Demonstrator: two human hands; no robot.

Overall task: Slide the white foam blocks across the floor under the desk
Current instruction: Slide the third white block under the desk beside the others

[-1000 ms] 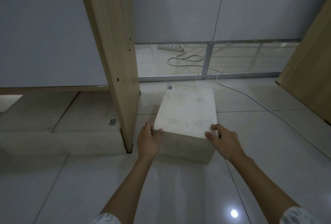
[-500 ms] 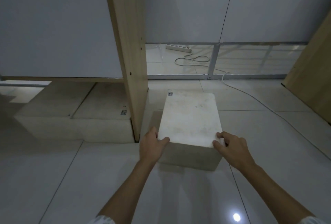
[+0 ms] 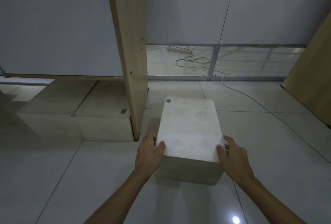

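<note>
A white foam block [image 3: 189,127] stands on the tiled floor, just right of the wooden desk panel [image 3: 130,59]. My left hand [image 3: 149,152] grips its near left corner, thumb on top. My right hand [image 3: 232,155] holds the near right corner, fingers spread against the side. Two more white foam blocks [image 3: 77,116] lie side by side under the desk, left of the panel, touching it.
A white power strip [image 3: 179,49] and its looped cable [image 3: 193,60] lie behind a metal floor rail [image 3: 213,77]. The cable runs forward along the floor to the right. Another wooden panel [image 3: 315,73] leans at the right edge. Grey partitions close the back.
Both hands and the block have come a little nearer and slightly right of the panel, and the block has turned more square to me. The view has shifted left, showing more of the stored blocks.
</note>
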